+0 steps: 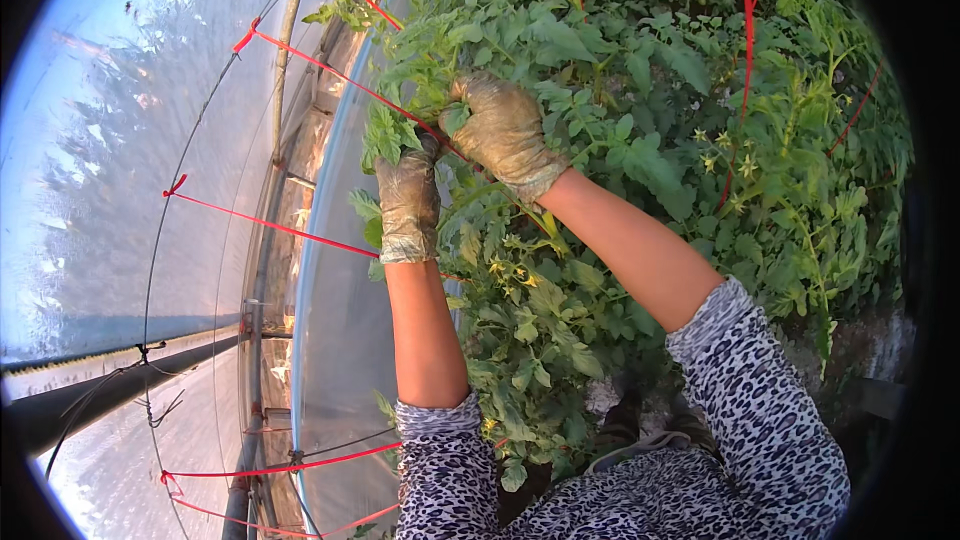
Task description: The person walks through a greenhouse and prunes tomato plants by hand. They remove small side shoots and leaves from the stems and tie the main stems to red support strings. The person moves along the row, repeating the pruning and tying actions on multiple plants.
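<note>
Both hands wear thin, soiled gloves and are close together among tomato plants (555, 300) with yellow flowers. My left hand (410, 199) is raised at a leafy tomato shoot (386, 136), its fingertips partly hidden by leaves and the other hand. My right hand (504, 131) is curled just beside it, with a small leaf showing at its fingers; what lies inside the curl is hidden. A red twine (349, 80) runs from an overhead wire down to the hands and passes between them, along a tomato stem (553, 229).
Clear plastic greenhouse film (150, 165) curves up on the left, with a wire (156, 240) and metal pipes (135, 390). More red twines (277, 226) slant from the wire to the plants. Dense tomato foliage (810, 217) fills the right. Shoes (619, 427) show below.
</note>
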The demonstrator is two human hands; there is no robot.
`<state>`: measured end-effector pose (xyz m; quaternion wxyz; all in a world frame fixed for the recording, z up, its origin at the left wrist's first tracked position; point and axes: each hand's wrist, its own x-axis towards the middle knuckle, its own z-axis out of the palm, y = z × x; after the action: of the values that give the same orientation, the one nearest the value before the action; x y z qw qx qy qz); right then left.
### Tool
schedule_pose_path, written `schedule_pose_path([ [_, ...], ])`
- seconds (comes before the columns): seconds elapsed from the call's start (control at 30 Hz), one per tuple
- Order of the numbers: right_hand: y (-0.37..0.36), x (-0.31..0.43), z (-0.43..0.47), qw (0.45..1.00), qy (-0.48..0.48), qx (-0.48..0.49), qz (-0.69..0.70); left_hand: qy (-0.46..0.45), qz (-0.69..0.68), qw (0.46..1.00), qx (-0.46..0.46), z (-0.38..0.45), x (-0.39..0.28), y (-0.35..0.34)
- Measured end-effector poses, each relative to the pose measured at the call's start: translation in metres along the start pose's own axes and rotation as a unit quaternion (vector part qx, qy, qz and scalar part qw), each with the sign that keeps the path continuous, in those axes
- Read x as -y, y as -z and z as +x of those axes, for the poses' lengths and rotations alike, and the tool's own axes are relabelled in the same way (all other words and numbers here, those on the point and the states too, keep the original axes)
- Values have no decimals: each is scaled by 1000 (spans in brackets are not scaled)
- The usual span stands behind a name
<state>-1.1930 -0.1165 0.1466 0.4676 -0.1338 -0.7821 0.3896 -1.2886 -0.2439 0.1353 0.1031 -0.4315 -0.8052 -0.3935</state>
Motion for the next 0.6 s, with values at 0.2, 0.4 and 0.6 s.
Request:
schedule_pose_path([
  [0.2, -7, -39, 0, 960, -137, 77, 230, 189, -439, 876, -71, 1, -40, -8],
  [0.4, 100, -54, -94, 932, -95, 198, 289, 180, -381, 900, -110, -32, -23, 15],
  [0.6, 181, -105, -247, 917, -256, 256, 168, 187, -422, 886, -48, -36, -20, 10],
])
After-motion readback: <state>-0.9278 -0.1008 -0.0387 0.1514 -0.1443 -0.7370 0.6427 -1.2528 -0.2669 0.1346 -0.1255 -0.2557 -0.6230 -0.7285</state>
